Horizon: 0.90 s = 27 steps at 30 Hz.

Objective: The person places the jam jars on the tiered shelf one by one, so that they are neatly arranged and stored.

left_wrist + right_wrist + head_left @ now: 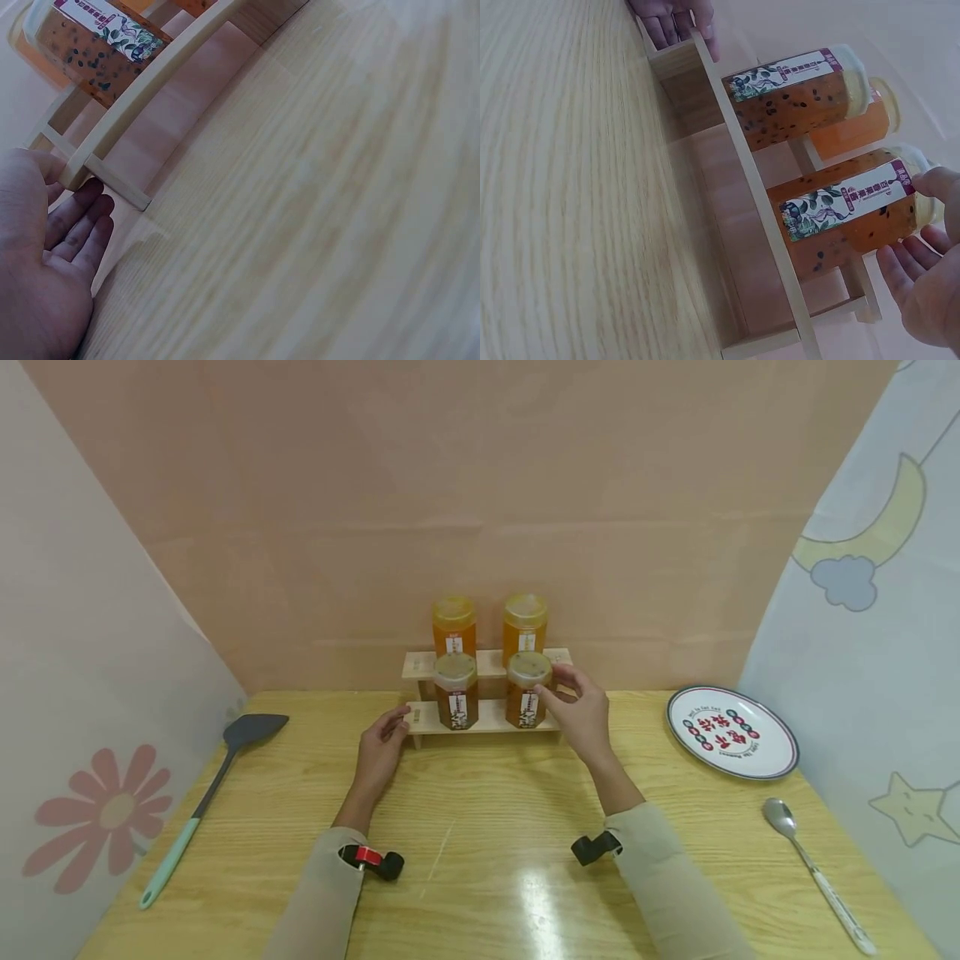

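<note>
A two-step wooden rack (492,717) holds two amber jars on its upper step and two darker, seeded jars on its lower one. My right hand (583,710) holds the front right jar (528,703) near its lid, thumb on the label side and fingers around the far side. That jar stands upright on the lower step. With my left hand (381,748) I grip the left end of the lower step, the thumb above and the fingers under the board, as the left wrist view shows. Beside it stands the front left jar (457,703).
Behind are the back left jar (453,622) and back right jar (525,622), close to the rear wall. A grey spatula (217,785) with a mint handle lies at left. To the right are a white oval plate (768,752) with red lettering and a metal spoon (806,860).
</note>
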### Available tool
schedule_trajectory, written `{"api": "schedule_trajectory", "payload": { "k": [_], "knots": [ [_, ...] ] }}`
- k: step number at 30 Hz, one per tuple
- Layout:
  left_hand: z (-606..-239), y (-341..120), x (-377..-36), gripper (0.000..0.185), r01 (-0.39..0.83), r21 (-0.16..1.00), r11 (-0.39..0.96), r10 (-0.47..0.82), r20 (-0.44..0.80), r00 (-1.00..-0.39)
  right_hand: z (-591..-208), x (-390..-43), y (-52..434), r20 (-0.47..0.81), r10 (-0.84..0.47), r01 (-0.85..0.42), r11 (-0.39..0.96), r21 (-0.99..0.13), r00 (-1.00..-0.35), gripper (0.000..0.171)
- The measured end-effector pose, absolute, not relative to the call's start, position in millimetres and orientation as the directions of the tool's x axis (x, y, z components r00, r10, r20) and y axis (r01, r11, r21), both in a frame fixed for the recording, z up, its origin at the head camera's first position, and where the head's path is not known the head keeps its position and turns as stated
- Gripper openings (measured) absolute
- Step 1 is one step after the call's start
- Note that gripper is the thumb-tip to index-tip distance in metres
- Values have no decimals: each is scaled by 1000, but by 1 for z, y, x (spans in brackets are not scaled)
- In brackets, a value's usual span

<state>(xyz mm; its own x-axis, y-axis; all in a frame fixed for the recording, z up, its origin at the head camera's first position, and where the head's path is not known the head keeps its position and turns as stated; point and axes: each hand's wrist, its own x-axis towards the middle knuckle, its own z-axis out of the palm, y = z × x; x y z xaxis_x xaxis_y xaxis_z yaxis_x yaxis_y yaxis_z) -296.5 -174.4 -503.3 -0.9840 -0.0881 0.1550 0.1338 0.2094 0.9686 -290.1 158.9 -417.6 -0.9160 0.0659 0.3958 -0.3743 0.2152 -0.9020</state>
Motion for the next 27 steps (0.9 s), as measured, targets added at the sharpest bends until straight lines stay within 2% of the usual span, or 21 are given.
{"api": "schedule_trajectory", "payload": {
  "k": [14,20,24,27],
  "knots": [
    [-504,-173,-297,35,130,969,211,-80,150,-985,-418,-288,159,396,68,-373,221,-901,-916,50],
    [-502,-174,-297,36,134,968,211,-67,151,-986,-418,-287,164,420,37,-401,233,-886,-907,45],
    [-493,-183,-292,40,111,949,297,-19,122,-992,-417,-283,175,435,-30,-424,288,-859,-900,42],
    [-471,-196,-286,44,161,895,416,51,154,-987,-409,-281,189,450,-75,-443,373,-815,-890,41]
  ]
}}
